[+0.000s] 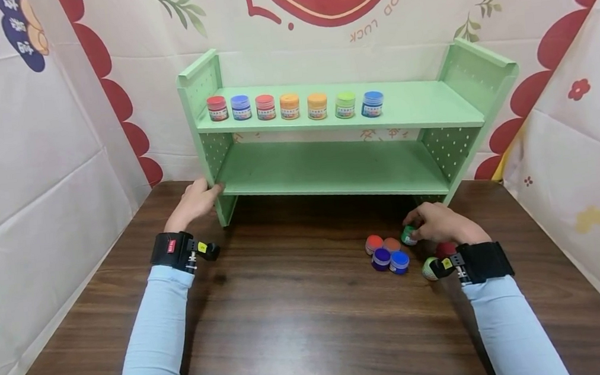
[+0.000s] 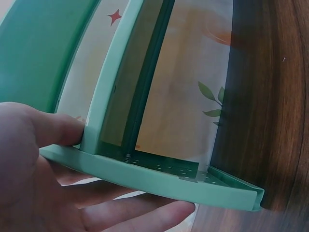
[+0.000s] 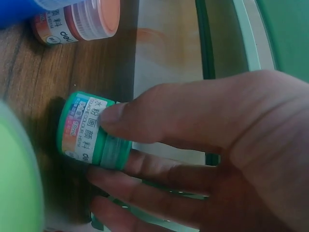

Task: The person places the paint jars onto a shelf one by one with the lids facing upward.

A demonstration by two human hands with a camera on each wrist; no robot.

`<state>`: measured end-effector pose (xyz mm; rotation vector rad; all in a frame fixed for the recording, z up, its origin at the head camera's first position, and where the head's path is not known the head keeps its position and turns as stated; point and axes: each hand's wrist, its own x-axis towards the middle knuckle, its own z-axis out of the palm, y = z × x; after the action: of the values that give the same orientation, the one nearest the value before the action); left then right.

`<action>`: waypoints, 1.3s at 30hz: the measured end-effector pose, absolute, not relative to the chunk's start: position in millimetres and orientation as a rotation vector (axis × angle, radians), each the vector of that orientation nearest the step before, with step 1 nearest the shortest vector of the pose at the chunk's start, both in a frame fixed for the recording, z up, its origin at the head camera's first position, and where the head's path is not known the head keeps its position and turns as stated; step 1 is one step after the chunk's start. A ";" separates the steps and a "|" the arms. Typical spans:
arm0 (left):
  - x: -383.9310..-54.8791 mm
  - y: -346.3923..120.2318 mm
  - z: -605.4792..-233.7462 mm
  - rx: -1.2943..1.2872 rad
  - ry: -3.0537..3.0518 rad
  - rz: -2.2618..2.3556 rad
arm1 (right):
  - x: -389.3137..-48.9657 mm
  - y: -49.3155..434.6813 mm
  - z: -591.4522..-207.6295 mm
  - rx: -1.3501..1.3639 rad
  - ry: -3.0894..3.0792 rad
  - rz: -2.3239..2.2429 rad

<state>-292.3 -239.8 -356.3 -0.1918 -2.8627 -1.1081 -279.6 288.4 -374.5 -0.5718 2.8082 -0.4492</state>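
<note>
Pinching a green paint jar between thumb and fingers of the right hand, toward 4 o'clock in the head view, on or just above the desk, unclear which. Gripping a mint-green shelf by its end panel with the left hand, at 9 o'clock. Showing four clustered jars at 8 o'clock from the green paint jar, a light-green jar at 5, and seven jars lined along the upper tier, toward 12.

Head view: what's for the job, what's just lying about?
Likely job:
green paint jar, in right hand
green two-tier shelf, left hand gripping
seven paint jars on that shelf
loose paint jars on table

Just around:
printed backdrop
wrist cameras
</note>
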 end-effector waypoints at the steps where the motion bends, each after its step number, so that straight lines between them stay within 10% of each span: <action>1: -292.5 -240.0 -356.4 -0.191 -2.864 -1.108 | -279.2 288.2 -373.6 -0.579 2.810 -0.447; 18: -292.8 -237.8 -359.5 -0.180 -2.862 -1.144 | -241.1 286.9 -295.5 -0.754 3.133 -0.411; 39: -292.4 -239.8 -360.8 -0.230 -2.801 -1.183 | -320.1 276.1 -264.1 -0.691 3.114 -0.014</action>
<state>-292.4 -239.8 -360.8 -0.2304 -2.8008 -1.1832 -320.1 276.1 -264.1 -0.6907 3.1138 -0.0137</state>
